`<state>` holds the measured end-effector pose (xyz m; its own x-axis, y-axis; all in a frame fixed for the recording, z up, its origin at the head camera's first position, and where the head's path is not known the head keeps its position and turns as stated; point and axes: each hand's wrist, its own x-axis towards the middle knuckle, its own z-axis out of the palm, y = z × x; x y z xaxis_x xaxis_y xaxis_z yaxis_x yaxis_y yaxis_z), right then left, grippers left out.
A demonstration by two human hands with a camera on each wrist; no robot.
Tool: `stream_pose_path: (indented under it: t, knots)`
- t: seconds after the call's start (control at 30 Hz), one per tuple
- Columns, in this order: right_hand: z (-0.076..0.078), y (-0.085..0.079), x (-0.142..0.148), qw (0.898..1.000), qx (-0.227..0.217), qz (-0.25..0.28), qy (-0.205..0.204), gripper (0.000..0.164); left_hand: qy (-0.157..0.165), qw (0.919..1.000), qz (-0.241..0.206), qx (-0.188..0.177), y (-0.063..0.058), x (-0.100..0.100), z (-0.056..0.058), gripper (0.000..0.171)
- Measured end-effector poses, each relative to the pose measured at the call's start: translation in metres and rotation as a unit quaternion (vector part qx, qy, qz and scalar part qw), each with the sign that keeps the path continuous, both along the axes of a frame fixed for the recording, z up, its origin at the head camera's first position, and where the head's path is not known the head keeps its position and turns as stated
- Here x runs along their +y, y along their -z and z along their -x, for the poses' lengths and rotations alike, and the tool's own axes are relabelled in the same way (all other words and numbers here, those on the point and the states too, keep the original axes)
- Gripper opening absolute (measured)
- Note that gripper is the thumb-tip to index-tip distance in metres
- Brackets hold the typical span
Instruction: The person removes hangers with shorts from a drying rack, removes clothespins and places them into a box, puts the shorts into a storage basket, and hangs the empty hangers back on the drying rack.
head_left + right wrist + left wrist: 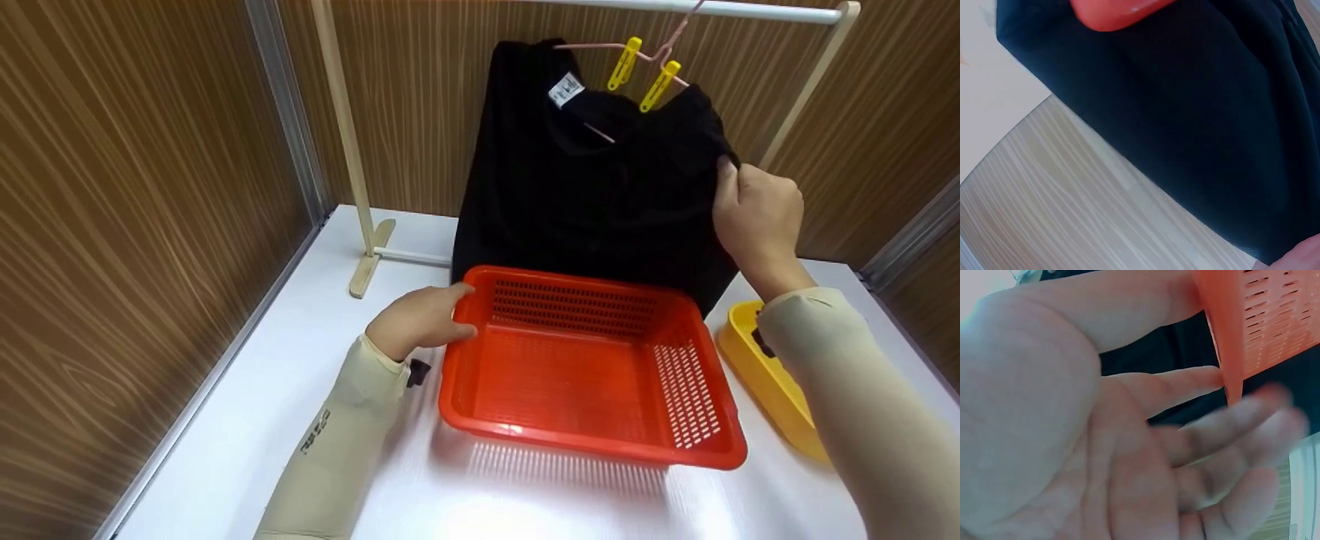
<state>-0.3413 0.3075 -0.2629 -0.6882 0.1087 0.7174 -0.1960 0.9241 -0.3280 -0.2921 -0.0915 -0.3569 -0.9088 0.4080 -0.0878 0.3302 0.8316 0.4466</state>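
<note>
Our right hand (pixel 761 210) pinches the hanging black cloth garment (pixel 592 199); in front, our left hand (pixel 420 319), fingers relaxed, touches the rectangular, perforated red plastic basket (pixel 562 379).

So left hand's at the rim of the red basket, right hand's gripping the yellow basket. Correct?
Wrong on the right hand: head view shows it gripping the black garment. Left hand at the rim of the red basket stands.
</note>
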Motion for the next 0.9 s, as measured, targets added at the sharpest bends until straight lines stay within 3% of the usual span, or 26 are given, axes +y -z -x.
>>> stream_pose_path:
  t: [0.13, 0.37, 0.7, 0.9]
  knots:
    - [-0.007, 0.004, 0.005, 1.000, 0.000, 0.003, -0.009, 0.058, -0.004, 0.9998, -0.006, -0.016, 0.000, -0.001, 0.001, 0.067]
    - [-0.020, 0.006, 0.010, 0.999, 0.039, -0.002, -0.029, 0.055, -0.008, 0.9996, -0.007, 0.028, 0.001, -0.006, 0.008, 0.064]
    - [-0.039, 0.009, 0.011, 0.993, 0.063, -0.038, -0.087, 0.050, -0.111, 0.9853, -0.102, 0.081, 0.003, -0.023, 0.025, 0.088]
    - [-0.036, 0.009, 0.013, 0.991, 0.094, -0.045, -0.088, 0.048, -0.107, 0.9789, -0.147, 0.094, 0.006, -0.031, 0.071, 0.100]
